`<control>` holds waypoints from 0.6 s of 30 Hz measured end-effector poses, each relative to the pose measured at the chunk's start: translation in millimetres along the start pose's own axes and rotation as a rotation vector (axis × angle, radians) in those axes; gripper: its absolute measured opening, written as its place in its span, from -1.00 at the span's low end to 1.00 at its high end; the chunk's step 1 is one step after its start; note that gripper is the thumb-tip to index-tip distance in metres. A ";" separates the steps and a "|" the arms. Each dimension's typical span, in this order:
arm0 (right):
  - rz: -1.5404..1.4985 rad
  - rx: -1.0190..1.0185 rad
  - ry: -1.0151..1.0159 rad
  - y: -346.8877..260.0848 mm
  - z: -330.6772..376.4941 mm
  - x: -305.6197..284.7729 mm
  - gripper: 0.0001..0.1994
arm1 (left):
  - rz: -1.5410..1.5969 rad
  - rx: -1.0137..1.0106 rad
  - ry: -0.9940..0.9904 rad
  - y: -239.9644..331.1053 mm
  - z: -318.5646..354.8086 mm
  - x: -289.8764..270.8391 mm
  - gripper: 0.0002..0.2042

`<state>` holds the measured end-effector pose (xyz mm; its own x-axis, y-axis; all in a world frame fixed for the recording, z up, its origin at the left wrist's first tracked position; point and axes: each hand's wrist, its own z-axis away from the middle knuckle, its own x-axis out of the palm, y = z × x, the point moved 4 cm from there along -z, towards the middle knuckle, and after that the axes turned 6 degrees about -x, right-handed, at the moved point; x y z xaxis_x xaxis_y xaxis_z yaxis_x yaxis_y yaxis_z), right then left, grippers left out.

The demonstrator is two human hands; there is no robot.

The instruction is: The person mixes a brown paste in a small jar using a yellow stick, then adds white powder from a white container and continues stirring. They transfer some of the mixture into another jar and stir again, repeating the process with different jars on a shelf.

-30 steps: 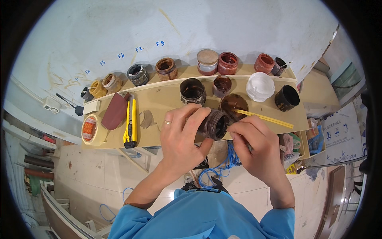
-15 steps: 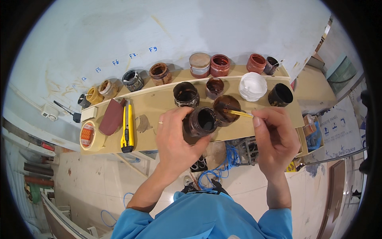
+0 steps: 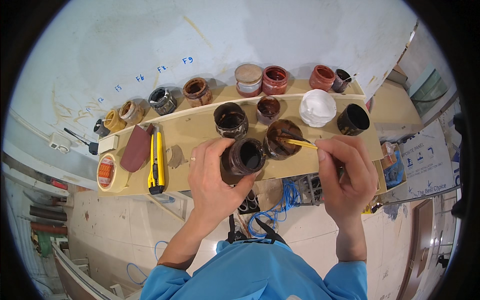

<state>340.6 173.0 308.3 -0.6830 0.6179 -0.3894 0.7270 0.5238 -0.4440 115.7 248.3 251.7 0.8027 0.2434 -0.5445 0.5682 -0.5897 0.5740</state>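
Observation:
My left hand (image 3: pixel 210 172) is wrapped round the side of a dark, paint-stained jar (image 3: pixel 249 156), its open mouth facing up and dark inside. Between the thumb and fingertips of my right hand (image 3: pixel 348 175) is a thin yellow stick (image 3: pixel 304 144), with a dark strip along it. The stick's far end reaches into a wide cup (image 3: pixel 276 151) coated with brown paint, just right of the jar. Whether that end has bristles is too small to tell. Behind the jar stands a dark-stained cup (image 3: pixel 230 122), beside a smaller brown jar (image 3: pixel 268 111).
A white tub (image 3: pixel 317 109) and a black cup (image 3: pixel 353 120) stand to the right. Several paint jars line the raised back ledge (image 3: pixel 225 99). At left lie a yellow utility knife (image 3: pixel 157 162), maroon sandpaper (image 3: pixel 136 150) and a tape roll (image 3: pixel 112 172). Blue hose (image 3: pixel 289 200) coils below.
The dark jar in my left hand has shifted slightly left, away from the brown cup. The yellow stick's far end has moved a little within the cup, and its dark strip shows more.

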 end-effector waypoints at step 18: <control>-0.104 -0.083 -0.197 -23.0 -10.2 40.8 -0.69 | 0.156 -0.094 -0.085 0.2 -2.7 -1.0 -0.29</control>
<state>296.7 192.1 310.8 -0.7492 0.4363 -0.4983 0.6497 0.6301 -0.4252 115.5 250.1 254.1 0.8662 0.0864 -0.4922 0.4559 -0.5400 0.7075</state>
